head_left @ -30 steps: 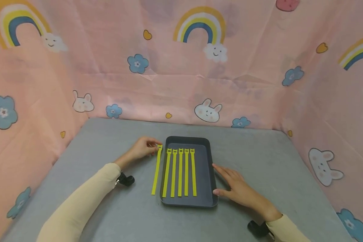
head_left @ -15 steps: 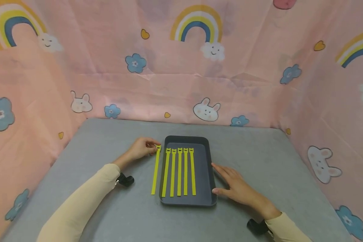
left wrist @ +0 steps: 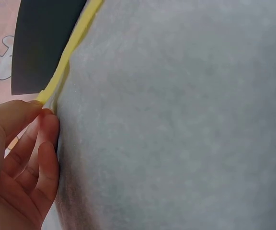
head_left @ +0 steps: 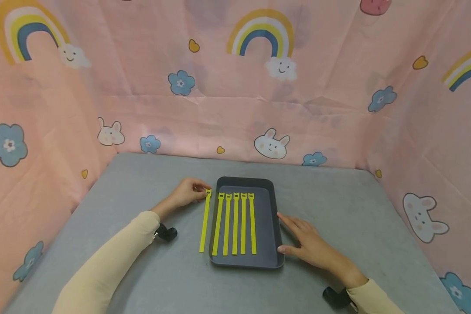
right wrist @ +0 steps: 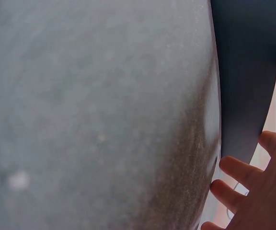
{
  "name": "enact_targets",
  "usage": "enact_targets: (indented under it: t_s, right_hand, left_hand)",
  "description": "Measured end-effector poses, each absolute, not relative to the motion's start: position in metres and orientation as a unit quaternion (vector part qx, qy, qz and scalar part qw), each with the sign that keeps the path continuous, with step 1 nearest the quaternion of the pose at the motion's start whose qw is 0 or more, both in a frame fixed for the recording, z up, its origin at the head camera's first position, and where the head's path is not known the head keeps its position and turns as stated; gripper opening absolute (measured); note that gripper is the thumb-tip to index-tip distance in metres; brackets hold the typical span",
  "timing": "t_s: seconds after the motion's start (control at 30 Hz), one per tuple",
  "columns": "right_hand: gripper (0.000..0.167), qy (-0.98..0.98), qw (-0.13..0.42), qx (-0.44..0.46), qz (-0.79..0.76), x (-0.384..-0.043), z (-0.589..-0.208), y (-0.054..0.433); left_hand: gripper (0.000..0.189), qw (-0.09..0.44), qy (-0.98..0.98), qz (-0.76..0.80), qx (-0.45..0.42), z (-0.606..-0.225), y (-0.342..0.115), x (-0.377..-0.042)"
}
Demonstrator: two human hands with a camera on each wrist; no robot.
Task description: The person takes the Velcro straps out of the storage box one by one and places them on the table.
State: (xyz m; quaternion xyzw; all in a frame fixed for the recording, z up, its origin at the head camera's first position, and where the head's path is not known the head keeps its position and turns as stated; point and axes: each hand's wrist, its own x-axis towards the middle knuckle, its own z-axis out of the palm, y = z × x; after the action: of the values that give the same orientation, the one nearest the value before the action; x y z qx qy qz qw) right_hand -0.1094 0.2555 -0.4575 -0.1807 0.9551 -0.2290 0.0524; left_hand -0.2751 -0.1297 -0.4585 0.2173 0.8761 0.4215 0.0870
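My left hand (head_left: 187, 192) pinches the slotted head of a yellow hook-and-loop cable tie (head_left: 205, 224) between thumb and fingertips. That tie lies lengthwise just outside the left side of a dark grey rectangular tray (head_left: 266, 235). Inside the tray, several matching yellow ties (head_left: 235, 226) lie side by side, slotted heads toward the far end. At the tray's right wall, my right hand (head_left: 309, 245) rests with thumb and fingers extended and spread. The left wrist view shows the pinched tie (left wrist: 70, 51) running along the tray wall (left wrist: 44, 48). In the right wrist view, fingertips (right wrist: 270, 140) meet the outer wall.
A grey cloth-like surface (head_left: 149, 279) covers the table under everything. Pink printed fabric (head_left: 227, 113) hangs behind it and along both sides. Black wrist devices (head_left: 166, 232) sit below each hand.
The whole head view shifts a little, left and then back right. Both hands, the pinched tie and the tray keep nearly the same places relative to one another.
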Motion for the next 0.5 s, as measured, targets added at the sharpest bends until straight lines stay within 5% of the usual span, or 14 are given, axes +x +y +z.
enact_targets:
  t_s: [0.5]
  right_hand:
    - [0.088,0.956,0.046,-0.180,-0.226,-0.1097,-0.4601,0.2556]
  left_hand:
    - [0.022,0.077,0.869,0.435,0.224,-0.4618,-0.1295,-0.2772]
